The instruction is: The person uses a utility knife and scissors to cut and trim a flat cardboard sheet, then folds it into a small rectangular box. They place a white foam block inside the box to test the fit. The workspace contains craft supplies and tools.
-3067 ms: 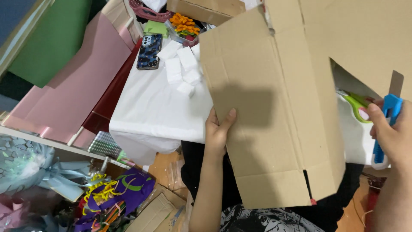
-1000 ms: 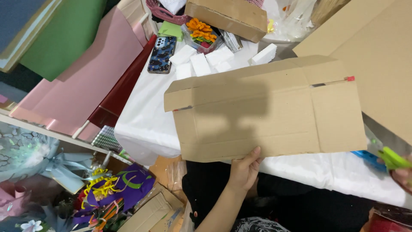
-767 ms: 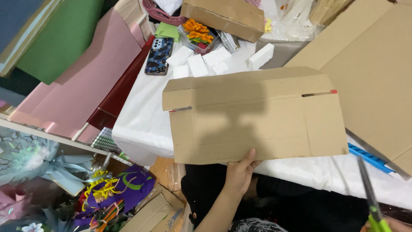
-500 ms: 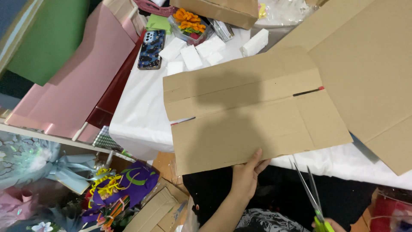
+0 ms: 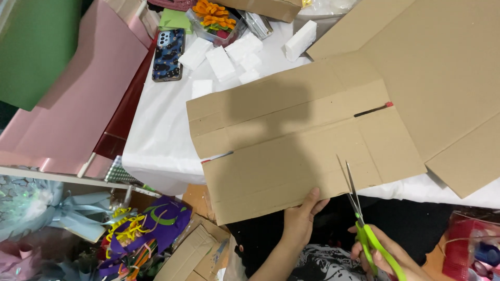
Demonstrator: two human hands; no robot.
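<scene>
A flattened cardboard piece [image 5: 304,151] is laid across the white-covered surface [image 5: 156,140], its near edge overhanging toward the person. That edge is pinched by the left hand [image 5: 301,218], thumb on top and fingers closed beneath. Green-handled scissors [image 5: 364,224] are gripped by the right hand [image 5: 383,257], fingers closed through the loops; the blades are parted and rest over the lower right part of the piece, just beside a crease line. Short slits marked in red are seen at the left and right ends of the piece.

For a clean cut, it is judged that the blades should be lined up with the crease before they are closed, and the board should be kept flat and taut by the left hand, well apart from the blade path. Long, steady strokes are likely better than short snips, since corrugated board can tear or wander.

A larger cardboard sheet [image 5: 448,78] is lying partly beneath the piece at the right. White foam blocks [image 5: 224,57] and a phone in a blue patterned case [image 5: 167,54] are set farther back, and pink paper sheets [image 5: 78,104] are leaning at the left.
</scene>
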